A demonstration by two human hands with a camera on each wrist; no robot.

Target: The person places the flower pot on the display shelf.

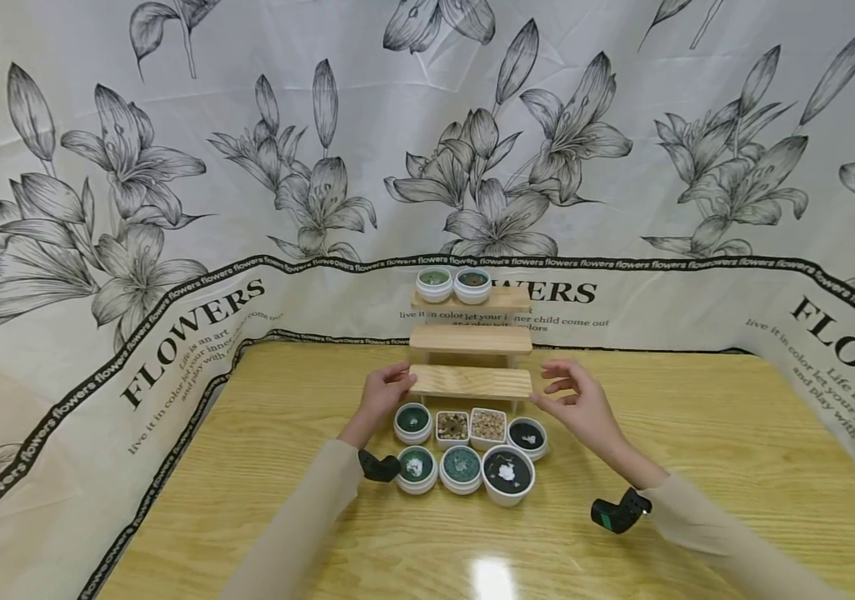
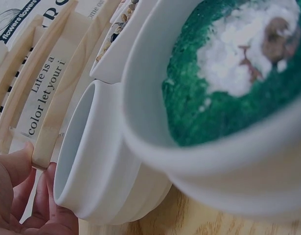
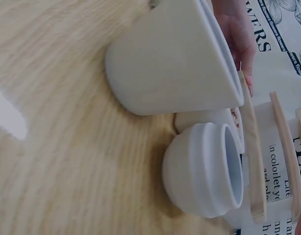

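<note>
A three-tier display stand [image 1: 470,381] with pale wooden shelves stands behind a group of white pots. My left hand [image 1: 386,393] pinches the left end of its lowest shelf [image 2: 42,152], thumb above and fingers below. My right hand [image 1: 576,402] is at that shelf's right end, fingers apart and loosely bent; whether the thumb tip touches it, I cannot tell. Two round pots, one with green filling [image 1: 435,283] and one with dark filling [image 1: 472,285], sit on the top shelf. The middle shelf [image 1: 470,338] bears nothing.
In front of the stand are several round pots with green or dark filling, including a green pot [image 1: 416,468] and a larger dark pot [image 1: 507,475]. Two square dishes [image 1: 488,427] of pebbles sit among them. Flower-print cloth [image 1: 337,300] hangs around the wooden table [image 1: 697,433].
</note>
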